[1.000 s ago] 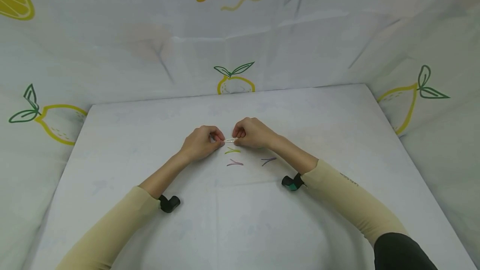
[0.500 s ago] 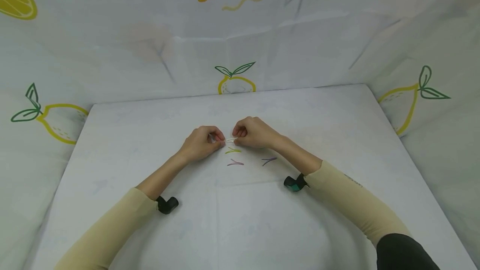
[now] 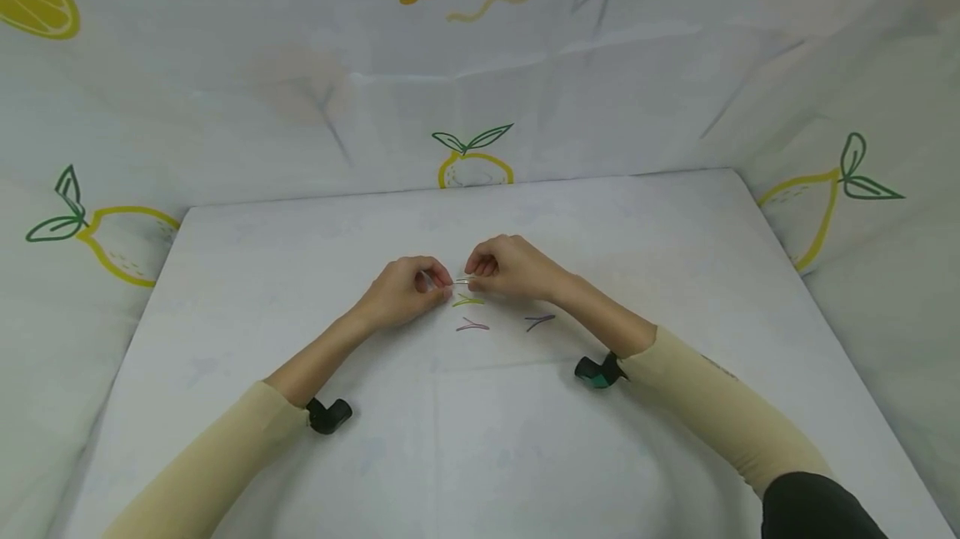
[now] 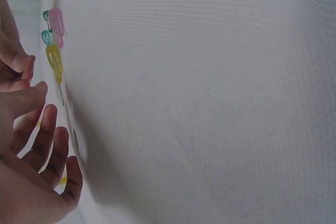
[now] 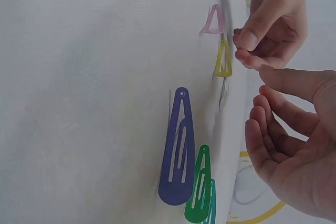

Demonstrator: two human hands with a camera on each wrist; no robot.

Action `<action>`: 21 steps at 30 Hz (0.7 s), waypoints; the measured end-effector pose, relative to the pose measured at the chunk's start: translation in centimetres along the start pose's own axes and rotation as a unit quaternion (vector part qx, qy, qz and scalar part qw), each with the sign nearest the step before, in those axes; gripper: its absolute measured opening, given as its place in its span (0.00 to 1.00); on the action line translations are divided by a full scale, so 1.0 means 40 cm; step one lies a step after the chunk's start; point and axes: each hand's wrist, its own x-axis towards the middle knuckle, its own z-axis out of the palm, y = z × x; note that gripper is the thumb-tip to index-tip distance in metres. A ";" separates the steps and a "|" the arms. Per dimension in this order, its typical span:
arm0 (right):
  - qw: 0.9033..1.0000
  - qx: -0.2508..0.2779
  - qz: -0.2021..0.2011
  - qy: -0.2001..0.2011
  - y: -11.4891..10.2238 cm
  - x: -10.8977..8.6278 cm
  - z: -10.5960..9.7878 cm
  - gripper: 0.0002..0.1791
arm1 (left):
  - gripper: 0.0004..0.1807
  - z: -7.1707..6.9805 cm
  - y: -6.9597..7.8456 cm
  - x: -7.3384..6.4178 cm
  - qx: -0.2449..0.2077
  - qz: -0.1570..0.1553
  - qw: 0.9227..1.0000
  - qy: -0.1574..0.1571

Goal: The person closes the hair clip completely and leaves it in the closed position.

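Note:
A whitish hair clip (image 3: 461, 281) lies between the fingertips of both hands in the head view. In the right wrist view this pale clip (image 5: 224, 94) is down at the table, past the yellow clip. My left hand (image 3: 405, 292) hovers on its left, thumb and forefinger parted. My right hand (image 3: 516, 268) is on its right; the right wrist view shows a gap between thumb and forefinger, nothing held. Closer in lie a yellow hair clip (image 3: 468, 301), a pink hair clip (image 3: 472, 325) and a purple hair clip (image 3: 540, 321), each sprung open in the head view.
A green hair clip (image 5: 198, 195) and a teal hair clip (image 5: 212, 200) lie beyond the purple one, hidden under the right hand in the head view. White cloth covers the table (image 3: 420, 456). Lemon-printed curtains (image 3: 600, 106) stand around its back and sides.
The left thumb and forefinger have parted a little beside the whitish clip. Both forearms have shifted slightly outward and toward the body; the coloured clips stay in place.

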 end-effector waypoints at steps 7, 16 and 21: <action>1.000 -0.001 -0.011 -0.004 -0.007 -0.015 0.002 0.07 | 0.07 -0.001 0.006 -0.008 -0.007 -0.001 1.000 -0.012; 1.000 -0.013 -0.008 -0.020 0.000 -0.033 0.016 0.07 | 0.11 0.007 0.011 -0.016 -0.011 0.010 0.999 -0.030; 0.999 -0.017 -0.018 -0.029 0.001 -0.038 0.022 0.08 | 0.14 0.010 0.014 -0.023 -0.010 0.012 0.999 -0.034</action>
